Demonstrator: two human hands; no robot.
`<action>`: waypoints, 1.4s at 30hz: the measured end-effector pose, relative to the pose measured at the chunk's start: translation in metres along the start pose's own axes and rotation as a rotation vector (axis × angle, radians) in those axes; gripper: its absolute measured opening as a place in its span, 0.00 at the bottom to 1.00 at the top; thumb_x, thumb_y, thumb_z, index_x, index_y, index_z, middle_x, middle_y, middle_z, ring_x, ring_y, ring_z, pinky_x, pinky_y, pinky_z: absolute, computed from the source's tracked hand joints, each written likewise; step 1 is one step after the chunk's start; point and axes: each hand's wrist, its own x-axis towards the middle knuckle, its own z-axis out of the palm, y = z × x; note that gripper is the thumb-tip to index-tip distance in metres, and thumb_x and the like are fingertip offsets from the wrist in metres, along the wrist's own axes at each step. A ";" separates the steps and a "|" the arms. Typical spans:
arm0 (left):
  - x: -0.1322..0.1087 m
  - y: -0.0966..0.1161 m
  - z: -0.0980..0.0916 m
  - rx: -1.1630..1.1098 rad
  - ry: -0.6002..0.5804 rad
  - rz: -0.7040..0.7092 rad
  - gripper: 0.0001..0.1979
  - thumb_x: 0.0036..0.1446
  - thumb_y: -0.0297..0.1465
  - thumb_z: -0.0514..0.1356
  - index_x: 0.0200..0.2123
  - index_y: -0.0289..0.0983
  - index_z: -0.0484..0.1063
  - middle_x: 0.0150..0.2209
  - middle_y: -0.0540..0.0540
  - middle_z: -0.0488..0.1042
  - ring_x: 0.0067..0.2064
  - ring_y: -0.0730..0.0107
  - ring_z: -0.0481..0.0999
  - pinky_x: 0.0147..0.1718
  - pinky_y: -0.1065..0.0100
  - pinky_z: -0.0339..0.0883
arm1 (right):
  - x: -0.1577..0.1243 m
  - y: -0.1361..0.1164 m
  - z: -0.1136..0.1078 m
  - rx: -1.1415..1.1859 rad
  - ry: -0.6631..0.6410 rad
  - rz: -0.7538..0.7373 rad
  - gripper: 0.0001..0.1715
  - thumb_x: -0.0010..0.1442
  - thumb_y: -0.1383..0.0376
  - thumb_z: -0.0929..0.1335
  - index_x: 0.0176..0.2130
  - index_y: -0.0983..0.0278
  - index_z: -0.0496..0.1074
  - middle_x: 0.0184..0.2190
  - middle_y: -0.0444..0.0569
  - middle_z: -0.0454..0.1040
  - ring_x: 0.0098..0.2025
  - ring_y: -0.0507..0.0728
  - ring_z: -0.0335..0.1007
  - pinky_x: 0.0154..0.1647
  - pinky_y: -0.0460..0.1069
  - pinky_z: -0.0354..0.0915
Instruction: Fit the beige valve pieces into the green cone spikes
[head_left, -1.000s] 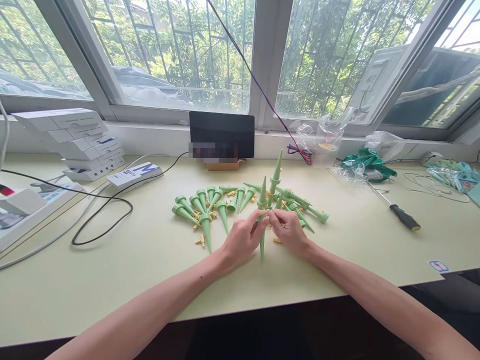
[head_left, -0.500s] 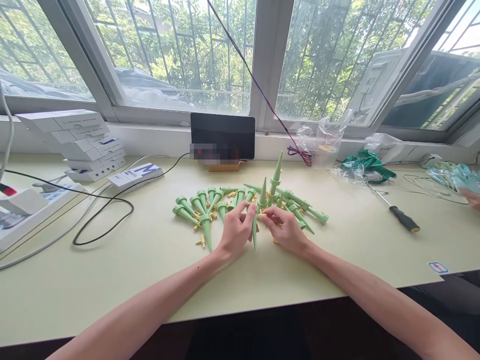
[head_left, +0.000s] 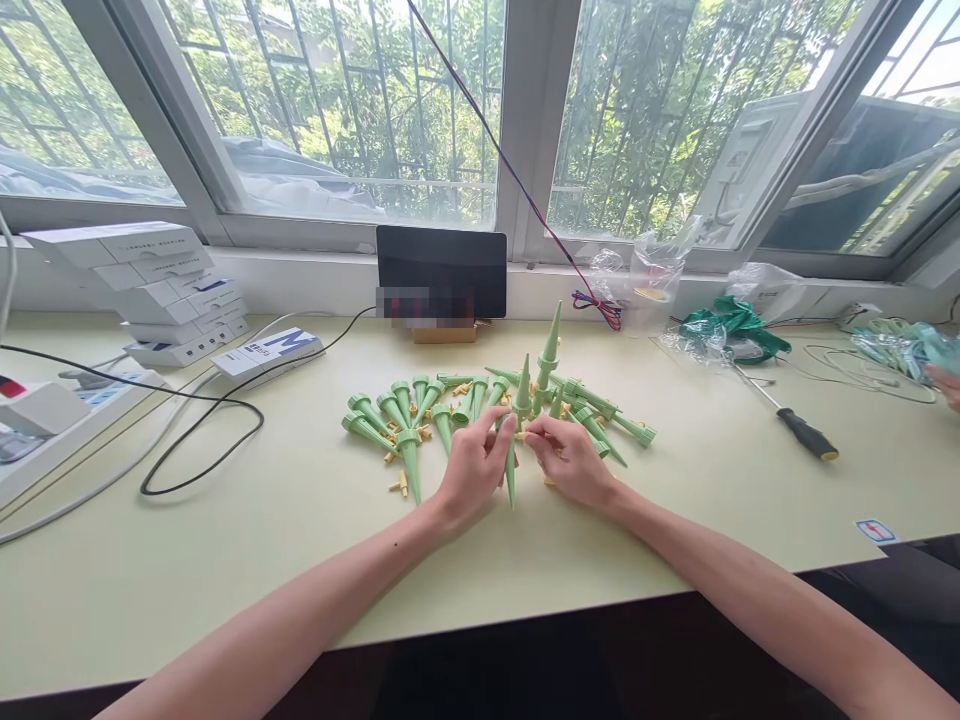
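My left hand (head_left: 474,462) is closed around a green plastic spike (head_left: 511,478), its tip pointing down toward the table. Close beside it, my right hand (head_left: 568,457) pinches a small yellow plastic piece (head_left: 523,436) between thumb and fingertips. The two hands almost meet, and the top of the held spike is partly hidden by fingers. Around them lies a heap of green spikes with ribbed caps (head_left: 409,450), some standing point up, like the tall green spike (head_left: 551,345) behind my right hand. Small yellow pieces (head_left: 403,484) are scattered among them.
A dark-screened tablet (head_left: 442,272) stands against the window wall. Stacked white boxes (head_left: 172,290), a flat box (head_left: 268,352) and a power strip (head_left: 82,420) are at left. A screwdriver (head_left: 806,433) and green plastic wrap (head_left: 727,330) lie right; another person's hand (head_left: 946,382) is at the edge.
Both hands keep nearly the same hold, with the yellow piece still by the spike's upper end. The view has shifted slightly.
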 end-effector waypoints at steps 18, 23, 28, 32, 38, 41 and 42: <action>-0.001 -0.001 -0.002 0.032 -0.066 0.128 0.15 0.67 0.42 0.52 0.46 0.38 0.71 0.21 0.52 0.75 0.17 0.77 0.65 0.21 0.75 0.61 | -0.003 0.004 0.001 -0.049 -0.085 -0.041 0.23 0.72 0.56 0.55 0.26 0.60 0.56 0.16 0.39 0.58 0.19 0.51 0.53 0.24 0.47 0.53; 0.000 -0.004 -0.002 0.063 -0.071 0.211 0.14 0.67 0.39 0.52 0.46 0.37 0.71 0.23 0.51 0.75 0.20 0.77 0.67 0.23 0.75 0.62 | -0.003 0.004 0.001 -0.055 -0.099 -0.059 0.26 0.72 0.54 0.54 0.25 0.61 0.54 0.17 0.39 0.56 0.19 0.50 0.52 0.24 0.47 0.52; 0.001 -0.008 -0.002 0.086 -0.107 0.289 0.14 0.68 0.37 0.51 0.49 0.36 0.69 0.28 0.49 0.76 0.24 0.76 0.71 0.26 0.74 0.65 | -0.003 0.002 0.000 0.065 -0.135 0.032 0.27 0.72 0.52 0.54 0.26 0.62 0.60 0.16 0.39 0.55 0.18 0.49 0.50 0.22 0.47 0.51; 0.002 -0.011 -0.002 0.075 -0.152 0.298 0.15 0.70 0.35 0.48 0.53 0.37 0.66 0.31 0.48 0.75 0.23 0.78 0.71 0.27 0.73 0.66 | -0.002 0.003 0.001 0.228 -0.133 0.141 0.28 0.71 0.49 0.56 0.24 0.61 0.55 0.15 0.38 0.52 0.17 0.48 0.47 0.19 0.46 0.50; 0.002 -0.009 -0.002 0.070 -0.174 0.273 0.16 0.69 0.33 0.48 0.57 0.37 0.63 0.28 0.50 0.74 0.23 0.76 0.70 0.30 0.72 0.66 | 0.000 0.004 0.004 0.338 -0.100 0.209 0.30 0.69 0.46 0.58 0.23 0.61 0.54 0.16 0.37 0.51 0.16 0.48 0.48 0.17 0.46 0.48; 0.003 -0.007 -0.001 0.033 -0.157 0.199 0.18 0.69 0.34 0.48 0.58 0.37 0.63 0.28 0.50 0.73 0.22 0.77 0.67 0.27 0.72 0.63 | 0.001 0.002 0.005 0.348 -0.064 0.211 0.29 0.69 0.47 0.59 0.24 0.61 0.57 0.16 0.37 0.53 0.16 0.48 0.49 0.17 0.46 0.49; 0.003 -0.006 -0.001 0.010 -0.150 0.167 0.18 0.69 0.35 0.48 0.58 0.37 0.63 0.28 0.50 0.73 0.21 0.77 0.65 0.25 0.73 0.62 | 0.002 0.001 0.004 0.333 -0.051 0.205 0.28 0.69 0.47 0.59 0.24 0.62 0.58 0.16 0.38 0.54 0.16 0.48 0.50 0.17 0.46 0.50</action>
